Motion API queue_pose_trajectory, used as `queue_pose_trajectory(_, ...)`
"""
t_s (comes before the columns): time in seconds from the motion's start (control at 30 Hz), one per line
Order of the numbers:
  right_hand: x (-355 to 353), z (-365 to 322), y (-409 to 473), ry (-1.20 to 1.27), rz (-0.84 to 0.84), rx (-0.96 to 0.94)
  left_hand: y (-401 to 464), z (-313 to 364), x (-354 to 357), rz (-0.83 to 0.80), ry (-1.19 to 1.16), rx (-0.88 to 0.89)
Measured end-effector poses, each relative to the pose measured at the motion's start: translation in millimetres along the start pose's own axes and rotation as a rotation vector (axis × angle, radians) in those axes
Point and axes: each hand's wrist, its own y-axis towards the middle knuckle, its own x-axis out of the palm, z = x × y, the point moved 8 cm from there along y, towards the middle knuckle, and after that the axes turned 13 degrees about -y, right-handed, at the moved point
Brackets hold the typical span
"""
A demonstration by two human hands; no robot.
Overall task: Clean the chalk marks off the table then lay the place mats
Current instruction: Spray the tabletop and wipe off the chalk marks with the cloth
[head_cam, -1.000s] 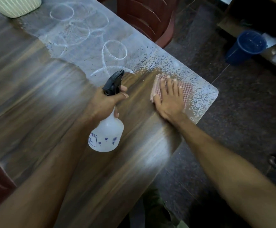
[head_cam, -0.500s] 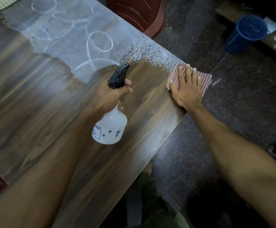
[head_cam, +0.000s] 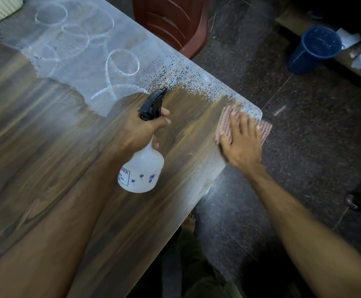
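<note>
Wood table [head_cam: 46,136] – chalk marks [head_cam: 72,39] | left grip [head_cam: 140,130] holds spray bottle [head_cam: 142,171] | right grip [head_cam: 243,138] flat on cloth [head_cam: 224,123]

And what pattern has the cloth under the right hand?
The cloth has a red and white check, seen in the head view.

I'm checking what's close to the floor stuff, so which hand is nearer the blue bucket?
Right. The right hand presses the cloth at the table corner on the blue bucket's side; the left hand, gripping the spray bottle, is farther in.
</note>
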Motion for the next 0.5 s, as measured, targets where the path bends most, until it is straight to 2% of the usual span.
queue_pose_trajectory(0.1,-9,18,39,0.021,-0.001,0.103,1,-3,1,0.002,0.019,-0.006)
queue_pose_trajectory(0.2,-14,-2,42,0.036,0.015,0.111,3,-7,6,-0.004,0.001,-0.026)
queue_pose_trajectory(0.37,-5,-78,-24,0.013,0.007,-0.156,8,-5,19,-0.028,0.004,-0.037)
queue_pose_trajectory(0.5,2,-71,-51,0.067,-0.007,-0.259,10,-1,18,-0.020,0.026,-0.030)
